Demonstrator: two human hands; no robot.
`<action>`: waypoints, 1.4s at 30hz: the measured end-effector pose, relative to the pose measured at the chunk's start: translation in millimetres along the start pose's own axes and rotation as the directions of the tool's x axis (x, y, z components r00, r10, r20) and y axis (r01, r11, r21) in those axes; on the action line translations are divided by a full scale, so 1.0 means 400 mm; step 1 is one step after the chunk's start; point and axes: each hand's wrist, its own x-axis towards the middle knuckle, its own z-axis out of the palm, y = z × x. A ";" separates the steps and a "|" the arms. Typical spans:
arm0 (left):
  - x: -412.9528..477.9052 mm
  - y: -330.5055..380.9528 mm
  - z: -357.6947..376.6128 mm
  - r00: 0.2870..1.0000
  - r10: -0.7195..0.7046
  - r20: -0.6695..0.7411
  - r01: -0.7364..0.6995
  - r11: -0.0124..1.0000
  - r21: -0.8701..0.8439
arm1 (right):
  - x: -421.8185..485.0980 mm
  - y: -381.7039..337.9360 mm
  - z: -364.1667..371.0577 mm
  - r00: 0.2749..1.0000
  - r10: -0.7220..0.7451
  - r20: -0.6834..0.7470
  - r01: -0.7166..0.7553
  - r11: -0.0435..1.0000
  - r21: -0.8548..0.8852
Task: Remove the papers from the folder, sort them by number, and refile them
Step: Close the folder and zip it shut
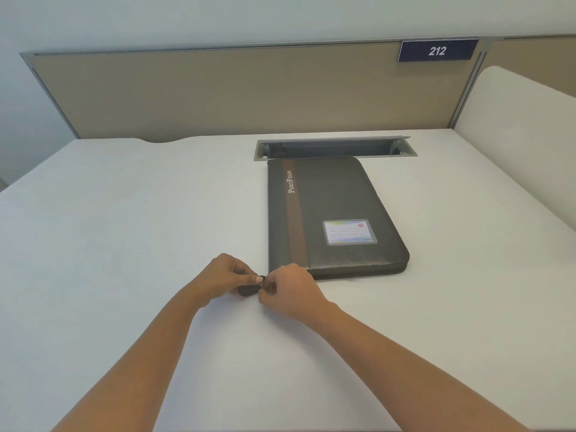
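A dark zippered folder (333,210) marked "PortFolio", with a brown stripe and a small label window, lies closed and flat on the white desk (124,229). Both hands meet just off its near left corner. My left hand (226,274) pinches a small dark strap or zipper tab (247,289) that sticks out from that corner. My right hand (291,289) pinches the metal end of the same tab, its fingers curled over the folder's corner. No papers are in view.
An open grey cable tray (333,148) is set into the desk right behind the folder. A beige partition (233,92) with a blue "212" sign (437,50) closes the back. A white side panel (517,132) stands at the right.
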 end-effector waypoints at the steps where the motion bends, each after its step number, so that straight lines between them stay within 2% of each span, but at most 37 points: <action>1: -0.001 0.001 -0.002 1.000 0.000 0.011 0.000 1.000 0.002 | -0.001 0.000 -0.003 1.000 0.006 -0.001 -0.006 1.000 0.007; 8: 0.009 0.017 -0.017 1.000 0.001 0.016 -0.003 0.994 0.107 | -0.001 0.020 -0.037 0.999 0.030 0.033 -0.027 0.995 -0.093; 18: 0.022 0.035 -0.020 1.000 0.018 -0.001 -0.017 0.963 0.270 | -0.030 0.098 -0.104 0.989 0.143 0.029 -0.132 0.963 -0.236; 23: 0.029 0.040 -0.021 1.000 0.014 -0.007 -0.011 0.938 0.346 | -0.061 0.169 -0.160 0.977 0.211 -0.017 -0.208 0.940 -0.270; 28: 0.041 0.051 -0.021 0.999 -0.036 0.003 0.032 0.908 0.417 | -0.106 0.244 -0.213 0.957 0.287 -0.049 -0.290 0.928 -0.232; 30: 0.050 0.060 -0.025 0.997 -0.075 0.014 0.058 0.870 0.490 | -0.119 0.270 -0.231 0.951 0.299 -0.073 -0.308 0.920 -0.244; 34: 0.068 0.092 -0.017 0.986 -0.164 -0.013 0.126 0.702 0.700 | -0.150 0.338 -0.275 0.928 0.354 -0.111 -0.370 0.907 -0.200; 39: 0.091 0.131 -0.002 0.951 -0.307 -0.022 0.214 0.608 0.765 | -0.177 0.426 -0.333 0.889 0.444 -0.108 -0.452 0.889 -0.067; 42: 0.098 0.166 0.006 0.935 -0.351 -0.048 0.220 0.470 0.855 | -0.176 0.467 -0.353 0.905 0.414 -0.095 -0.416 0.910 0.000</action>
